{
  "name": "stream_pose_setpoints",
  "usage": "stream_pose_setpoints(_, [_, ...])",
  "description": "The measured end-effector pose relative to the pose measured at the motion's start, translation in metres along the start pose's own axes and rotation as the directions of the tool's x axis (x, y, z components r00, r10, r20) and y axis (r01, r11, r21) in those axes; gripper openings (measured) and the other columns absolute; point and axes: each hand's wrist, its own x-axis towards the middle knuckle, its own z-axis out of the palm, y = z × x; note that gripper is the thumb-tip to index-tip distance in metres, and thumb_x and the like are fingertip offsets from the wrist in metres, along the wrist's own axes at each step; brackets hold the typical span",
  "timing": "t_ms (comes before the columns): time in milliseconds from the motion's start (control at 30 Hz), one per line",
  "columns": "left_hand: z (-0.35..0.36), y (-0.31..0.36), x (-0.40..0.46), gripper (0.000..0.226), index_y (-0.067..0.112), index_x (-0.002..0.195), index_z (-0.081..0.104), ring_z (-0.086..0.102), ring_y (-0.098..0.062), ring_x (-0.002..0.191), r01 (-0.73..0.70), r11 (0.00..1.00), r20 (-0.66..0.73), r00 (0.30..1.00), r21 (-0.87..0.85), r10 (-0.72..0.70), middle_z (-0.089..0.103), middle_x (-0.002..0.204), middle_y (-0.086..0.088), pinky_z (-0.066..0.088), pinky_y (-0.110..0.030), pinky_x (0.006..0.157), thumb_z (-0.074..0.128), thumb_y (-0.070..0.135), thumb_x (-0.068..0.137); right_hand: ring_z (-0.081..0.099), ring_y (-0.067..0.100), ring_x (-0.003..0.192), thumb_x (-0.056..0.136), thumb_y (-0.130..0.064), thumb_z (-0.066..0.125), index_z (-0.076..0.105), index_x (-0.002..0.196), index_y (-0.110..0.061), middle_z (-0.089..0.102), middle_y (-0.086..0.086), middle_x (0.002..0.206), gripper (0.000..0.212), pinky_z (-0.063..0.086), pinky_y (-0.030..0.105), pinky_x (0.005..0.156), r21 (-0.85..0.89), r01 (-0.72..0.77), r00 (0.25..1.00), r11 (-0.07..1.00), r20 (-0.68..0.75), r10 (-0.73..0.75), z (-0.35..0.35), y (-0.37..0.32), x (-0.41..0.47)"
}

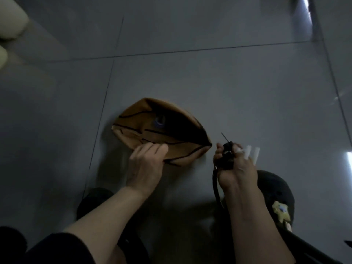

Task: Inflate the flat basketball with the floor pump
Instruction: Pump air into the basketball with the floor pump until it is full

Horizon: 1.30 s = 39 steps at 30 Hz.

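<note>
**Ball flat on the floor, needle beside it**

Ball [152, 130] lies collapsed mid-floor [228, 82]. Left hand [146, 164] pinches its near rim. Right hand [234, 164] grasps the hose [216, 185] head, needle [224, 137] just beside the ball. Black shoe [274, 195] sits nearby.

A dim indoor room, most likely in a home. The floor [209, 82] is laid with large, glossy grey tiles with thin dark grout lines, reflecting streaks of light at the right edge. A pale cushioned piece of furniture [9, 25], blurred, sits at the upper left. The person wears dark clog-style slippers [274, 191].
</note>
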Motion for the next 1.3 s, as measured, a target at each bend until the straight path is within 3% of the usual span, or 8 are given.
stream_pose_setpoints(133, [-0.002, 0.001, -0.026, 0.011, 0.015, 0.085, 0.055, 0.059, -0.024, 0.069, 0.059, 0.998, 0.024, 0.998, 0.020, -0.059, 0.061, 0.081, -0.005, 0.040, -0.027, 0.042, 0.058, 0.013, 0.075, 0.048, 0.017, 0.056, 0.098, -0.006, 0.033, 0.055, 0.093, -0.010, 0.049, 0.015, 0.074, 0.023, 0.040, 0.019, 0.043, -0.102, 0.120, 0.993, 0.987, -0.010, -0.122, -0.002, 0.013, 0.001])
stream_pose_setpoints(333, [0.005, 0.004, -0.012, 0.051, 0.011, 0.108, 0.060, 0.065, -0.027, 0.076, 0.181, 0.983, 0.104, 0.978, -0.010, -0.179, 0.067, 0.087, -0.008, 0.046, -0.029, 0.052, 0.081, 0.024, 0.063, 0.054, 0.014, 0.058, 0.079, 0.006, 0.066, 0.052, 0.105, -0.009, 0.058, 0.008, 0.080, 0.033, 0.041, 0.017, 0.043, -0.373, 0.207, 0.978, 0.904, 0.083, -0.190, 0.003, 0.037, 0.002])
stream_pose_setpoints(433, [0.016, 0.005, -0.007, 0.051, 0.014, 0.117, 0.061, 0.061, -0.026, 0.097, 0.165, 0.982, 0.194, 0.970, -0.088, -0.146, 0.066, 0.107, -0.006, 0.052, -0.036, 0.074, 0.076, 0.012, 0.069, 0.055, 0.017, 0.062, 0.076, 0.004, 0.071, 0.054, 0.103, -0.009, 0.058, 0.013, 0.083, 0.035, 0.042, 0.019, 0.046, -0.446, 0.196, 0.979, 0.873, 0.044, -0.197, 0.005, 0.048, 0.005])
stream_pose_setpoints(567, [0.022, 0.004, -0.011, 0.044, 0.022, 0.126, 0.055, 0.062, -0.026, 0.096, 0.178, 0.981, 0.200, 0.967, -0.071, -0.161, 0.064, 0.112, -0.003, 0.051, -0.035, 0.076, 0.058, 0.007, 0.084, 0.050, 0.018, 0.056, 0.089, 0.004, 0.057, 0.051, 0.085, -0.013, 0.052, 0.010, 0.071, 0.018, 0.042, 0.021, 0.043, -0.377, 0.166, 0.981, 0.911, -0.029, -0.191, -0.003, 0.052, 0.011])
stream_pose_setpoints(800, [-0.009, -0.017, 0.018, 0.023, 0.021, 0.111, 0.062, 0.065, -0.026, 0.081, 0.214, 0.943, 0.093, 0.976, -0.254, -0.197, 0.069, 0.092, -0.004, 0.050, -0.035, 0.068, 0.054, 0.030, 0.092, 0.064, 0.012, 0.073, 0.091, 0.002, 0.053, 0.051, 0.109, -0.014, 0.061, 0.006, 0.091, 0.024, 0.051, 0.026, 0.062, -0.287, 0.329, 0.944, 0.900, 0.068, -0.323, 0.019, 0.041, -0.006])
stream_pose_setpoints(933, [-0.014, -0.016, 0.029, 0.028, 0.019, 0.068, 0.048, 0.053, -0.020, 0.056, 0.401, 0.784, 0.067, 0.904, -0.474, -0.422, 0.053, 0.058, 0.001, 0.037, -0.030, 0.052, 0.054, 0.035, 0.090, 0.062, 0.016, 0.071, 0.089, 0.002, 0.054, 0.058, 0.091, -0.012, 0.063, 0.011, 0.085, 0.014, 0.048, 0.024, 0.056, -0.312, 0.338, 0.939, 0.888, 0.173, -0.297, 0.029, 0.033, -0.021])
stream_pose_setpoints(1100, [-0.011, -0.017, 0.036, 0.037, 0.017, 0.061, 0.042, 0.035, -0.013, 0.047, 0.614, 0.299, 0.315, 0.691, -0.731, -0.650, 0.038, 0.053, 0.002, 0.029, -0.028, 0.048, 0.048, 0.028, 0.096, 0.061, 0.020, 0.077, 0.089, 0.002, 0.052, 0.059, 0.094, -0.009, 0.061, 0.014, 0.090, 0.013, 0.049, 0.025, 0.057, -0.298, 0.305, 0.944, 0.905, 0.218, -0.247, 0.023, 0.032, -0.024])
stream_pose_setpoints(1300, [-0.013, -0.021, 0.046, 0.038, 0.014, 0.061, 0.044, 0.036, -0.020, 0.050, 0.572, 0.361, 0.294, 0.752, -0.737, -0.590, 0.037, 0.054, -0.002, 0.030, -0.033, 0.052, 0.048, 0.031, 0.095, 0.057, 0.017, 0.070, 0.084, 0.002, 0.059, 0.059, 0.097, -0.010, 0.058, 0.021, 0.103, 0.017, 0.048, 0.021, 0.050, -0.311, 0.280, 0.944, 0.908, 0.263, -0.201, 0.019, 0.028, -0.023])
